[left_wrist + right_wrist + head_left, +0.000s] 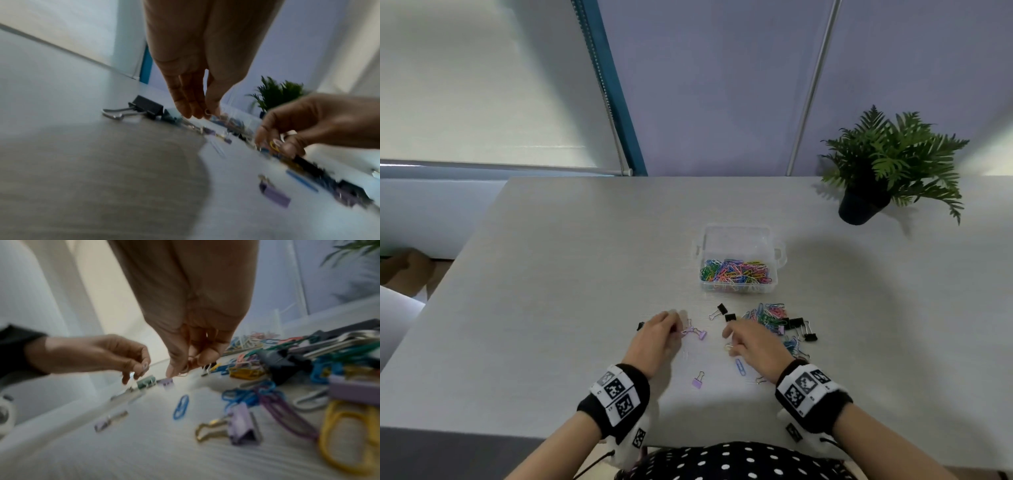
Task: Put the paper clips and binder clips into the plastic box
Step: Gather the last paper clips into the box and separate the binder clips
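Note:
The clear plastic box (738, 236) stands mid-table, partly filled with coloured paper clips (734, 272). In front of it to the right lies a loose pile of paper clips (768, 314) with black binder clips (797, 323) beside it. My left hand (677, 327) hovers low over the table and pinches a small pale paper clip (207, 112), right beside a purple binder clip (700, 333). My right hand (729, 344) pinches a few paper clips (185, 369), one of them yellow (274, 145). A blue paper clip (739, 366) and another purple binder clip (698, 381) lie between my wrists.
A potted fern (859, 205) stands at the back right. One black binder clip (147, 107) lies just left of my left hand, two more (722, 311) between the hands and the box. The table's near edge (482, 430) runs under my forearms.

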